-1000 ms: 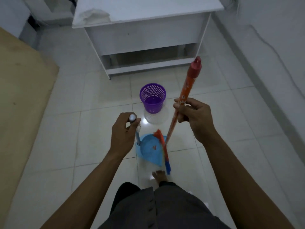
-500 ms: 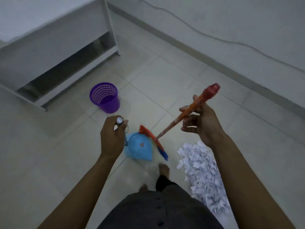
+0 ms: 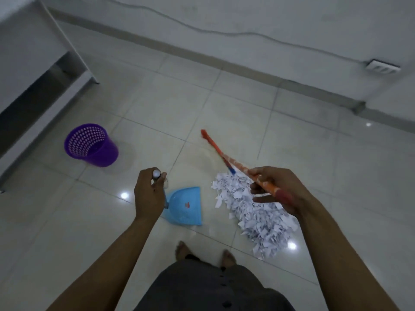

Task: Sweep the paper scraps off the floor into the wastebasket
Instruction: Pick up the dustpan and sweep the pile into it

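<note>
A blue dustpan is held low over the shiny floor. Whether it is touching the floor cannot be told. Its thin handle is gripped at the top by the left hand, with the fingers curled tight round it. Inside the dustpan only a small red mark is seen on the blue plastic.

Just to the right of the dustpan, a long heap of white paper scraps is spread on the floor. The heap is near the dustpan but is not touching it.

Up and to the right of the dustpan, an orange broom is held by the right hand. The stick is wrapped by the thumb and curled fingers near its red end, and two fingers are stretched out loosely under it. The red and blue brush is pointed away from the person and is blurred. Whether it is touching the floor cannot be told.

The purple wastebasket is stood upright well to the left of the dustpan and further from the person. Its wall is full of little holes, and only purple plastic is seen inside it.

Further left of the dustpan, a white desk is seen. Two bare feet are seen just below the dustpan. Far up and right of the dustpan, a white socket is fixed low on the wall.
</note>
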